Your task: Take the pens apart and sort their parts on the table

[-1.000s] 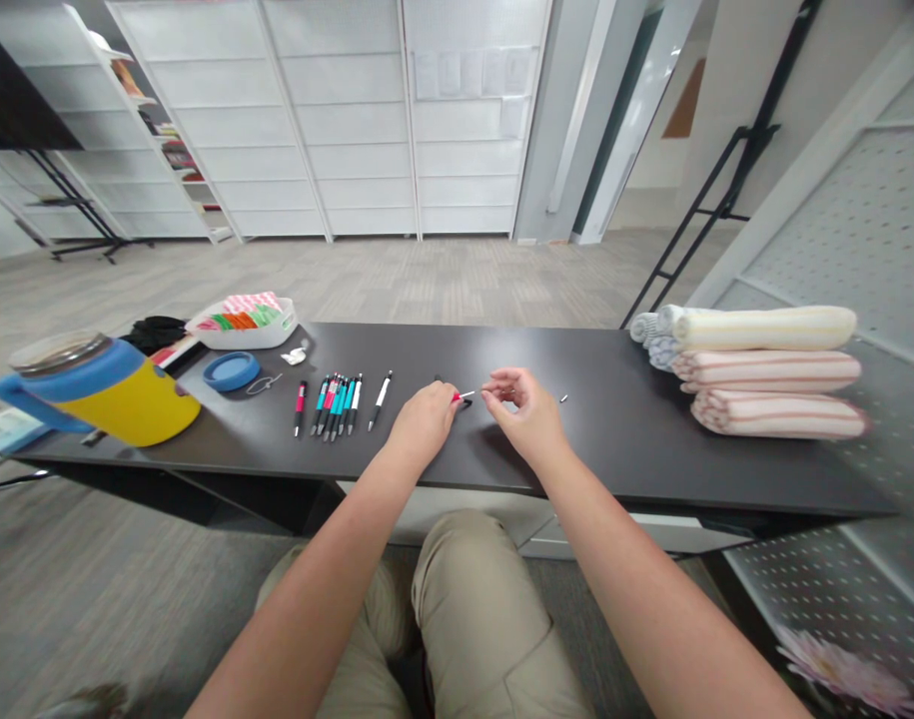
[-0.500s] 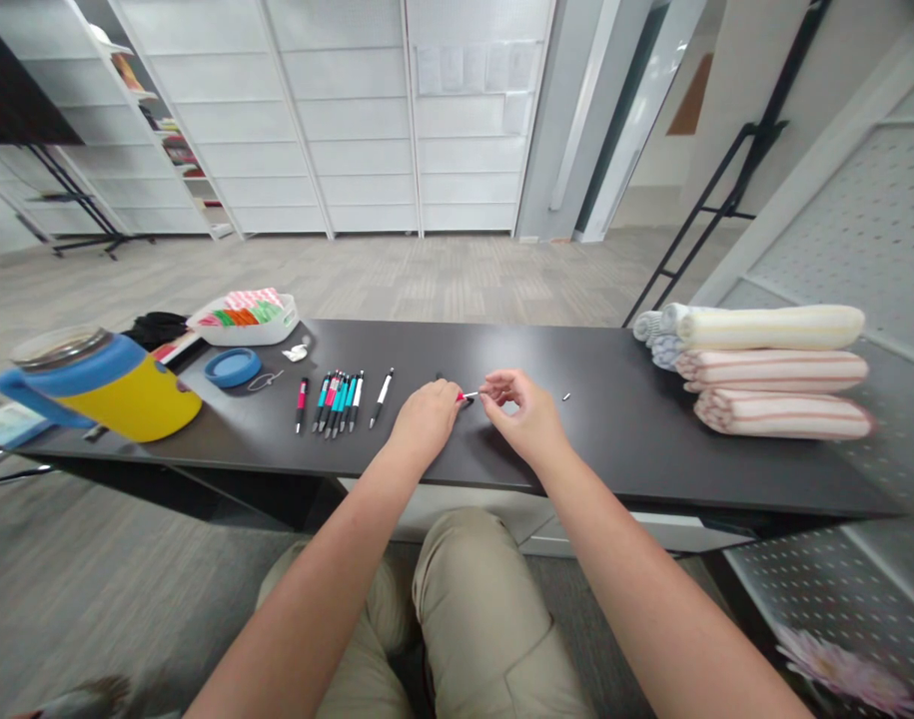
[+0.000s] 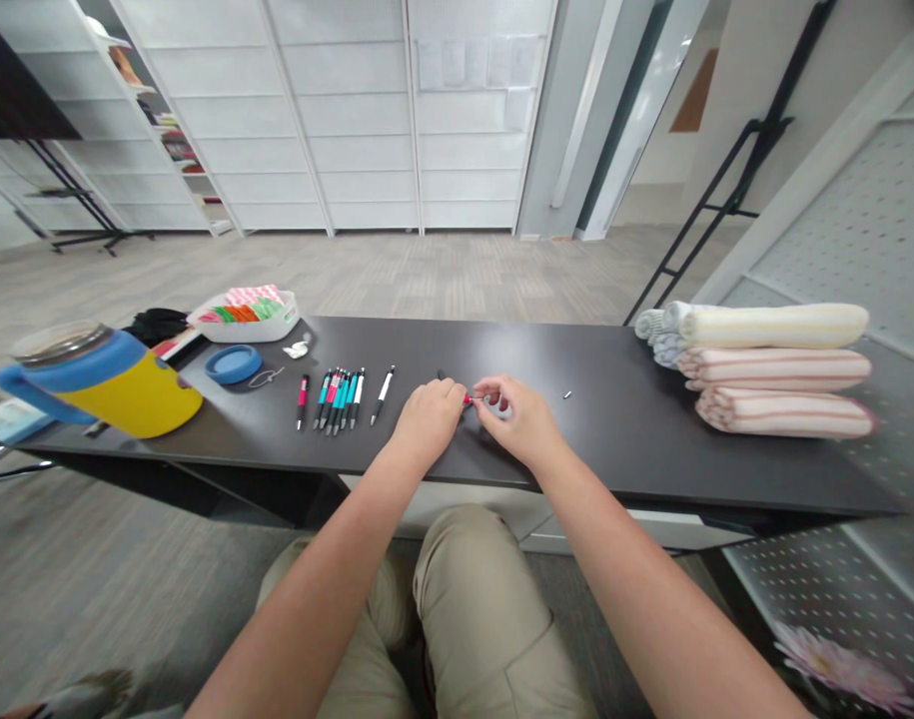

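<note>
My left hand (image 3: 425, 421) rests on the dark table, closed around a slim red-and-white pen part (image 3: 469, 399). My right hand (image 3: 517, 419) pinches the far end of that part, so the two hands nearly meet. A small dark pen piece (image 3: 440, 374) lies just beyond my left hand. Farther right, a tiny metal-tipped pen part (image 3: 567, 394) lies alone. To the left stand a group of teal and pink pens (image 3: 337, 399), a single pink pen (image 3: 302, 401) and a black-and-white pen (image 3: 383, 395).
The dark table (image 3: 613, 439) holds rolled striped towels (image 3: 775, 369) at right. At left stand a yellow-and-blue tumbler (image 3: 131, 394), a white basket (image 3: 245, 318) of colourful items, a blue lid (image 3: 233, 364) and black cloth (image 3: 155, 325). Carpet lies beyond the table.
My right hand has moved left, closer to my left hand, and its fingers now close over the end of the red-and-white part. The white tip seen earlier is now hidden.
</note>
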{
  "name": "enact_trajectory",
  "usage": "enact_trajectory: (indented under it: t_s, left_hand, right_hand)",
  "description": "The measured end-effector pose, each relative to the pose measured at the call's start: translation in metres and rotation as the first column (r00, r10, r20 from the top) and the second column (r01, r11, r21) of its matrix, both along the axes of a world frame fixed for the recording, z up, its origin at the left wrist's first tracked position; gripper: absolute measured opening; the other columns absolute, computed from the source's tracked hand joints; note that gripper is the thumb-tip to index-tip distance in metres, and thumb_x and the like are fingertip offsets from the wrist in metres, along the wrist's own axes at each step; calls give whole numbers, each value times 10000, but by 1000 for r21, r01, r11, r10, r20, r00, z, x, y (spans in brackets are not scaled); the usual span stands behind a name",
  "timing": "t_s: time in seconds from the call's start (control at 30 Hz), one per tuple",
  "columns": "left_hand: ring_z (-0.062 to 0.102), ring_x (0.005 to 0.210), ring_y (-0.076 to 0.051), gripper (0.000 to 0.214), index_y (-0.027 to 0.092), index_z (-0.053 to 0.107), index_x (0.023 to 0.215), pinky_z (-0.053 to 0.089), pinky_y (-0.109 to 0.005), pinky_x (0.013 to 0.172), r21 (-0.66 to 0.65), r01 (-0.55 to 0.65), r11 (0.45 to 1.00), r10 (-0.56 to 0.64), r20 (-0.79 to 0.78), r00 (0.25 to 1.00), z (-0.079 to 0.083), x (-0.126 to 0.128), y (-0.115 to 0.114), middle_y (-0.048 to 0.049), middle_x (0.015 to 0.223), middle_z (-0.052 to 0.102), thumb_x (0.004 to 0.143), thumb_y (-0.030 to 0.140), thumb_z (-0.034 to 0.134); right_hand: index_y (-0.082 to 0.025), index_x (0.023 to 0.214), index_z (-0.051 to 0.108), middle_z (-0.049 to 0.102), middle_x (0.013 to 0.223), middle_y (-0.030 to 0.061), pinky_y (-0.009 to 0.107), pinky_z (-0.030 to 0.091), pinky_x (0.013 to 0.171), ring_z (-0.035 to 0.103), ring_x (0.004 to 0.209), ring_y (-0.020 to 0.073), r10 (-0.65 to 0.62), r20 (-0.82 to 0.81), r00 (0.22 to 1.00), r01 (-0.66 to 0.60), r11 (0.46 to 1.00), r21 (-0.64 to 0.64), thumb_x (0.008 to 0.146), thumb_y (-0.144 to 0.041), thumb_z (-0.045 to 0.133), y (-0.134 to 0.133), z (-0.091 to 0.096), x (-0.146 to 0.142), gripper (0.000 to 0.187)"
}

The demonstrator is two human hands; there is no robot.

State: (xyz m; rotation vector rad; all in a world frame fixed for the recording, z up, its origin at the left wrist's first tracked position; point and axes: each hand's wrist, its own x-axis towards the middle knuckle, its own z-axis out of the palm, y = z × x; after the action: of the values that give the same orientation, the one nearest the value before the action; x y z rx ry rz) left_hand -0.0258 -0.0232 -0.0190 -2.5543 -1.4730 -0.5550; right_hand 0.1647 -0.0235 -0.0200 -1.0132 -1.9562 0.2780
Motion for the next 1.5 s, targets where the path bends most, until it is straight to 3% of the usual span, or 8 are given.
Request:
enact_trajectory:
  t_s: [0.27,0.47,0.8,0.93,1.13,1.23,1.5]
  left_hand:
    - [638,975,-212,167,198,639,1058,503,-334,889,8,-1,1000,0,204,979,0,-6,5,-69,1019,681,1059,237,476]
    - [659,959,-191,146,213,660,1050,507,-316,881,-19,152,988,-121,515,848,2,-10,6,-45,1011,707,1046,290,536]
    - [670,987,-197,152,220,659,1079,511,-321,882,-38,146,989,-98,573,813,2,-10,6,-50,1048,722,1039,317,548]
    - [642,983,-224,220,199,615,1073,491,-353,894,-7,5,1000,-1,516,857,2,-9,7,-75,1022,692,1075,348,453]
    - [600,962,-255,291,206,604,1089,455,-381,866,-6,-114,994,112,224,968,5,-1,4,-94,1031,660,1099,330,340]
    - [590,946,-257,288,218,611,1097,435,-377,822,1,-145,989,143,137,980,6,1,1,-94,1027,653,1096,349,355]
    - [577,955,-259,283,223,615,1112,414,-370,796,10,-162,987,160,85,983,8,1,1,-90,1044,645,1096,353,365]
  right_hand:
    - [-230,1180,618,727,1106,66,335,535,749,671,908,206,-13,-31,999,11,998,-66,928,-270,645,2,-2,1,256]
    - [-247,1135,699,758,1042,61,355,522,829,674,947,227,32,128,991,-22,997,-78,964,-250,653,9,-7,1,177]
    - [-240,1113,737,780,1015,45,325,528,812,698,867,206,-20,43,999,23,996,-83,1002,-291,609,6,-4,4,177]
    - [-235,1115,735,774,1009,53,328,536,767,693,820,203,-116,-63,991,109,989,-102,999,-339,602,6,-3,7,205]
    - [-238,1114,730,737,974,70,358,534,773,649,794,215,-141,-49,989,138,989,-57,1007,-359,577,6,-2,8,223]
    - [-234,1123,724,721,977,76,370,530,794,635,798,219,-152,-37,988,151,988,-31,1014,-340,562,6,-2,8,222]
    - [-221,1132,715,703,1012,88,373,525,826,633,849,227,-171,-28,985,170,985,-10,1017,-275,547,8,-3,8,211]
